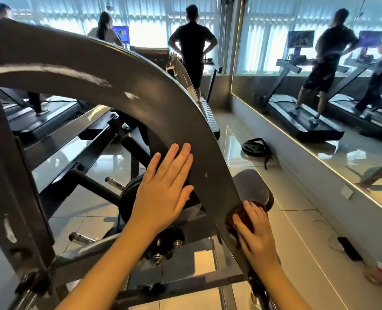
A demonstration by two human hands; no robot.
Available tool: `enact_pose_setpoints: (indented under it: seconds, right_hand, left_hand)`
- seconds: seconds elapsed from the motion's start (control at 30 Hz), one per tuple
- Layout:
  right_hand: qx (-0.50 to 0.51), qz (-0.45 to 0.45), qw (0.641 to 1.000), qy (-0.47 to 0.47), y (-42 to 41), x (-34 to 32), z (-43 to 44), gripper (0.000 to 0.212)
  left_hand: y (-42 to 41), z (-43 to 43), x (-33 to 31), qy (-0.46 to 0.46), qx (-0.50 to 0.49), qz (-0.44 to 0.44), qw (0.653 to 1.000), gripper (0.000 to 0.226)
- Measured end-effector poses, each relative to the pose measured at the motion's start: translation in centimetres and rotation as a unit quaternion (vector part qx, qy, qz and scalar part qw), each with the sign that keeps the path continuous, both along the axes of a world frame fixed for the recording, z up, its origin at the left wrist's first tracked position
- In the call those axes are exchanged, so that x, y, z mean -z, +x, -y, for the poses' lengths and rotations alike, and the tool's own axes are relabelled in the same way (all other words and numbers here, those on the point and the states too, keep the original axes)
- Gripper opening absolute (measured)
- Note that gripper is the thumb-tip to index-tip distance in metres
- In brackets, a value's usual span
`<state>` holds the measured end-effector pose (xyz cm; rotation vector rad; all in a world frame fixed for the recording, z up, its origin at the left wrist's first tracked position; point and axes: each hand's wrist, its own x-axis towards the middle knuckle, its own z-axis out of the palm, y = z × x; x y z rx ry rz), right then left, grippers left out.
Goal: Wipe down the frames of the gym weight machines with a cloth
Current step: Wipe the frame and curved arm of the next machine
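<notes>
Two hands: both rest on one curved frame (140,86), a grey bar whose long axis sweeps from upper left down to lower right.
Left: the left hand (163,189) lies flat midway down the bar, fingers straight and together, holding nothing.
Right: the right hand (256,233) sits lower, fingers curved over a dark bunched cloth (241,217), pressing it on the frame's lower end.
Direction: most of the frame lies up and leftward from the cloth; the left hand is nearer that stretch, but the right hand has the cloth, so the stroke likely climbs the curve.
Floor: a weight plate (253,147) lies farther right, well apart, beside the mirror (319,63).
</notes>
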<state>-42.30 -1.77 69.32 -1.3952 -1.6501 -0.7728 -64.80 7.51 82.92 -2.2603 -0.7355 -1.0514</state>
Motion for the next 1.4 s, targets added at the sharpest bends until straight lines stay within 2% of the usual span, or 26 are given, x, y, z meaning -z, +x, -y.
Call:
enact_pose_setpoints:
  seconds: [0.2, 0.4, 0.6, 0.77, 0.87, 0.97, 1.1, 1.17, 1.3, 1.4]
  right_hand:
    - [-0.022, 0.009, 0.999, 0.037, -1.7, -4.0, -2.6, 0.031]
    - [-0.029, -0.030, 0.999, -0.033, 0.1, 0.0, 0.2, 0.040]
    - [-0.055, -0.020, 0.994, 0.090, -3.9, -8.7, -4.3, 0.032]
    - [-0.062, -0.020, 0.996, 0.062, -2.8, -6.3, -2.7, 0.029]
    - [-0.056, -0.018, 0.995, 0.075, -4.0, -8.0, -3.4, 0.028]
    - [-0.043, 0.008, 0.993, 0.111, -5.8, -11.5, -4.9, 0.046]
    - [-0.018, 0.002, 0.997, 0.082, -4.5, -8.6, -3.7, 0.030]
    - [-0.012, 0.001, 0.998, 0.062, -3.9, -7.0, -2.8, 0.030]
    - [-0.011, -0.001, 0.995, 0.098, -6.0, -10.5, -4.2, 0.039]
    - [-0.007, 0.004, 0.992, 0.128, -6.6, -12.0, -4.8, 0.033]
  left_hand:
    - [0.5, 0.2, 0.1, -0.004, -0.006, 0.021, 1.000, 0.061]
    - [0.0, 0.3, 0.1, -0.004, -0.014, 0.000, 1.000, 0.059]
    - [0.2, 0.3, 0.0, -0.003, -0.016, 0.002, 1.000, 0.055]
    - [-0.6, 0.4, -0.6, -0.001, -0.005, -0.022, 1.000, 0.058]
    - [-1.0, 0.5, -0.7, 0.000, -0.005, -0.034, 0.999, 0.058]
    - [-0.9, 0.4, -0.7, 0.000, -0.004, -0.031, 1.000, 0.059]
    - [-0.6, 0.3, -0.7, 0.000, -0.004, -0.023, 1.000, 0.058]
    - [-0.9, 0.3, -0.8, 0.001, 0.004, -0.032, 0.999, 0.055]
    - [-1.1, 0.5, -0.9, -0.008, 0.009, -0.037, 0.999, 0.059]
    - [-0.9, 0.7, -0.8, -0.024, 0.012, -0.029, 0.999, 0.060]
